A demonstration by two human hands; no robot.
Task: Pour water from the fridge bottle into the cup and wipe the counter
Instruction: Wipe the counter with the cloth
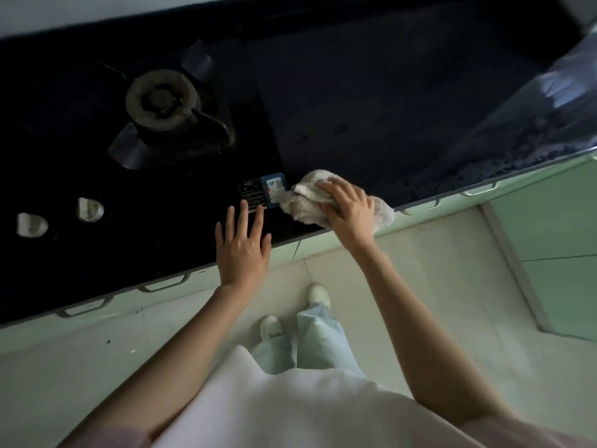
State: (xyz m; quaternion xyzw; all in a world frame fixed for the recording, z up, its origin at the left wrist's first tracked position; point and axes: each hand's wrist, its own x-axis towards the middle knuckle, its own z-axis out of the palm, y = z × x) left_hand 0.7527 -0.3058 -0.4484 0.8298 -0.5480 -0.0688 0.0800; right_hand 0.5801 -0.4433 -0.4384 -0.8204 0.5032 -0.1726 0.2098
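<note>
A crumpled beige cloth [305, 202] lies on the dark counter [387, 118] near its front edge, just right of the black glass stove top. My right hand [347, 210] presses down on the cloth with fingers curled over it. My left hand [242, 245] rests flat at the front edge of the stove, fingers spread, holding nothing. No bottle or cup is in view.
The gas stove [129, 189] has a burner [161, 98] at the back and two white knobs [59, 216] at the front left. Stickers [263, 192] sit at its front right corner. Pale green cabinet fronts with handles [161, 287] run below the counter.
</note>
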